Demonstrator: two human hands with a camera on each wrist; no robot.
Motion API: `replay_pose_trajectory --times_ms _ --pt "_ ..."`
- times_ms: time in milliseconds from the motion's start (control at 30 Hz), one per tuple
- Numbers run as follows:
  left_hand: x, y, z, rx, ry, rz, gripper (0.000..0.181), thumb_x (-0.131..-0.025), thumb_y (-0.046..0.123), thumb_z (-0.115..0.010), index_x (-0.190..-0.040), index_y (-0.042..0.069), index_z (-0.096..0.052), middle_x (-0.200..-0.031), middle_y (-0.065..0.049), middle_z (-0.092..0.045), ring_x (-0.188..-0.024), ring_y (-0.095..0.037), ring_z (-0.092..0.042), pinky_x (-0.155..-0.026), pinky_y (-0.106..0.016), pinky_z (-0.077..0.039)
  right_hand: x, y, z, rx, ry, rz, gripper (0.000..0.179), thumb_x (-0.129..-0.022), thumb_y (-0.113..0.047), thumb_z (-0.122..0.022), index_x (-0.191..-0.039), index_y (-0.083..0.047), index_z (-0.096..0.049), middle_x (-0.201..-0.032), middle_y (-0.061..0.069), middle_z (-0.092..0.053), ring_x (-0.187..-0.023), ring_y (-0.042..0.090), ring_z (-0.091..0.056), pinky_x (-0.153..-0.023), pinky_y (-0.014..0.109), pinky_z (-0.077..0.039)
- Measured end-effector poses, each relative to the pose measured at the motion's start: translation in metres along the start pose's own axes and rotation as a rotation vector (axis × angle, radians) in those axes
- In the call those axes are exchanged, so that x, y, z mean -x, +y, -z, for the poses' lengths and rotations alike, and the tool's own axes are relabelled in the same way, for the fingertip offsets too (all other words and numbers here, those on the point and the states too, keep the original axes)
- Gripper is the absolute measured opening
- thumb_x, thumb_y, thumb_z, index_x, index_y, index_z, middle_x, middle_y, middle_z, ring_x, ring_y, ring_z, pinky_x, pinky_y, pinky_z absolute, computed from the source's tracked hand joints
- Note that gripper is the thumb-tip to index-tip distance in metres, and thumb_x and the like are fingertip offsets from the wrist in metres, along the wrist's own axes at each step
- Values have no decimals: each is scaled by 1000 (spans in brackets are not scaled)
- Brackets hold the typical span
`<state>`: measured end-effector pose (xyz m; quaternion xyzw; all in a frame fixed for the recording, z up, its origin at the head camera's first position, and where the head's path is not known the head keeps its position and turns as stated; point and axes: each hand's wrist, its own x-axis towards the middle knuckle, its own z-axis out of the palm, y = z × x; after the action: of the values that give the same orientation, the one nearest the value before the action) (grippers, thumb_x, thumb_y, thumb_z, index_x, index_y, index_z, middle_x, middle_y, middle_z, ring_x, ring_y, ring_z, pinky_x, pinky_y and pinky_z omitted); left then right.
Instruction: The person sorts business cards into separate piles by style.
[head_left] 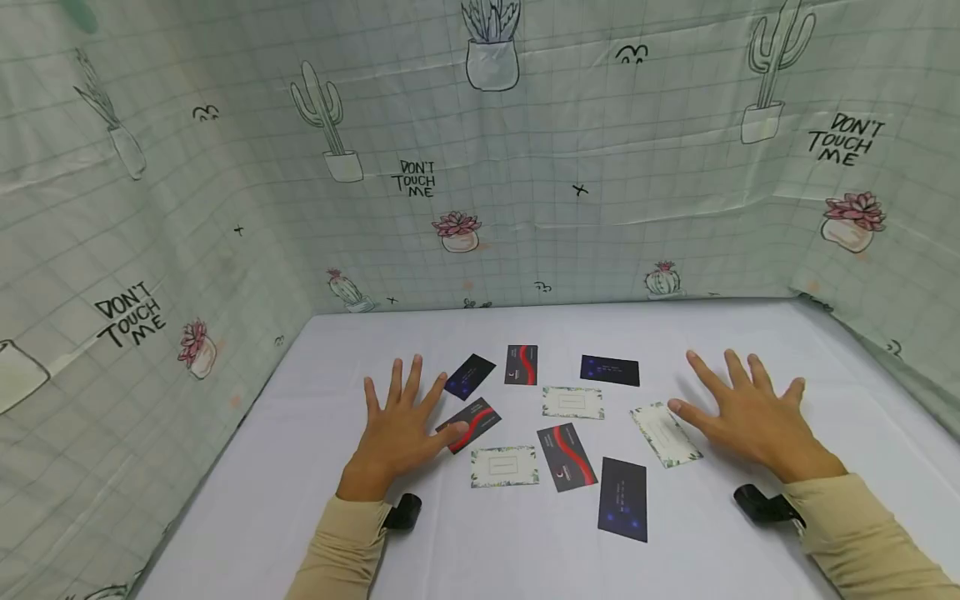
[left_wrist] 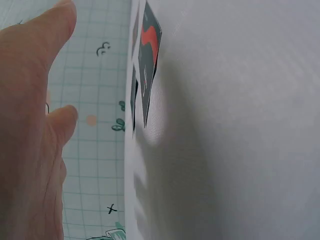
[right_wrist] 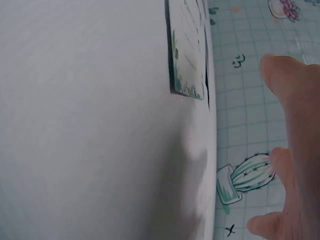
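Observation:
Palm down with fingers spread, my left hand [head_left: 401,433] hovers over the table at the left of the scattered cards. Its thumb overlaps a black card with a red wave [head_left: 480,417] in the head view; that card [left_wrist: 149,60] lies flat below the hand in the left wrist view. My right hand [head_left: 757,417] is likewise spread, over the table on the right, its thumb beside a white card with a leafy border [head_left: 666,434]. In the right wrist view, fingers [right_wrist: 280,75] stand off the cloth, which bears a shadow. Neither hand holds anything.
Between the hands lie more cards: red-wave ones [head_left: 567,457], dark blue ones [head_left: 622,500] and leafy white ones [head_left: 505,467], all separate. They rest on a white-covered table [head_left: 525,558]. A cactus-printed cloth [head_left: 540,167] walls the back and sides. Each wrist wears a black device [head_left: 405,512].

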<state>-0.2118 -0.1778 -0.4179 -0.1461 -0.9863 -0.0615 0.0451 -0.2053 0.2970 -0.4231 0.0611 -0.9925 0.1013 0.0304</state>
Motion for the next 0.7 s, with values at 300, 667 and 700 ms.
replay_pose_trajectory --times_ms 300,667,700 --pt "4 2 -2 -9 10 5 89 -90 78 -40 -159 24 -30 -167 -12 -5 -152 -39 3 -109 -72 9 1 -10 -5 -2 17 36 88 -94 -75 -40 -163 -26 -15 -154 37 -22 -139 61 -16 -91 87 -1" --pt "-1 6 1 37 47 -14 85 -92 76 -41 -152 16 -46 -159 -14 -33 -147 -36 -25 -111 -71 -8 -10 -26 4 -67 72 137 81 -98 -66 -43 -161 -17 -25 -143 28 -49 -127 51 -47 -92 71 -37" --pt "-2 6 0 47 45 -16 85 -92 76 -41 -152 16 -47 -159 -13 -34 -146 -35 -27 -111 -70 -12 -10 -27 4 -73 66 138 81 -99 -66 -42 -160 -16 -26 -143 28 -50 -126 51 -49 -91 70 -39"
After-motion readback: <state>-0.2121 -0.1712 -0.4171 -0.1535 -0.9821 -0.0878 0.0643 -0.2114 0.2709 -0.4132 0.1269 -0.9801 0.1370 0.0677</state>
